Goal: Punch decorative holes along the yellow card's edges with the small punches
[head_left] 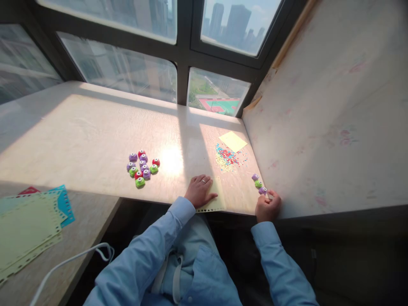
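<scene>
My left hand lies flat, fingers stretched out, on a pale yellow sheet of paper at the sill's front edge. Punched holes run along the sheet's near edge. At the right end of the sill, my right hand is closed with its fingertips together; what is in them is hidden. Just beyond those fingertips stand a purple craft punch, a green craft punch and another purple craft punch, in a short row.
Several purple, green and red craft punches cluster left of centre on the sill. Loose paper bits lie beside a yellow paper square. Punched sheets and a white cable are at lower left. A wall bounds the right.
</scene>
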Tool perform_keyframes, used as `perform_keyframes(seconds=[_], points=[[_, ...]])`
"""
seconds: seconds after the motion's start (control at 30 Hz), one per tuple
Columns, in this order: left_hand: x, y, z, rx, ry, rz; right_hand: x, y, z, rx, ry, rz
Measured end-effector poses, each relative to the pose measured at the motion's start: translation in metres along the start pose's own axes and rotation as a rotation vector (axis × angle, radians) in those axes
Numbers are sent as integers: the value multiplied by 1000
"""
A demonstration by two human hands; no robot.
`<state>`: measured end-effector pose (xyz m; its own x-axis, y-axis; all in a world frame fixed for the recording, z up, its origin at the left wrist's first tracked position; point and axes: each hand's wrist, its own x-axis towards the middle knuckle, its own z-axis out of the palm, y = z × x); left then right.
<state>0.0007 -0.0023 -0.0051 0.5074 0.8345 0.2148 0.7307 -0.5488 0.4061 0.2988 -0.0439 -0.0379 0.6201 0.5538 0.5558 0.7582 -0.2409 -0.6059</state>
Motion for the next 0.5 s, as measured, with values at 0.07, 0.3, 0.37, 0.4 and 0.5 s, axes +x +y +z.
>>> perform_keyframes(seconds=[0.07,0.3,0.37,0.4,0.5], points=[[-2,0,2,27,-16,16,0,1,0,11,2,-8],[-9,-4,-19,-27,95,14,-2,-2,-3,55,18,-48],[-21,-6,-31,-49,335,-160,-3,1,-3,65,3,-51],[-29,-9,-36,-54,453,-258,-4,2,-3,73,-8,-52],[-63,-29,-47,-13,721,-485,-3,9,-2,121,-41,-47]])
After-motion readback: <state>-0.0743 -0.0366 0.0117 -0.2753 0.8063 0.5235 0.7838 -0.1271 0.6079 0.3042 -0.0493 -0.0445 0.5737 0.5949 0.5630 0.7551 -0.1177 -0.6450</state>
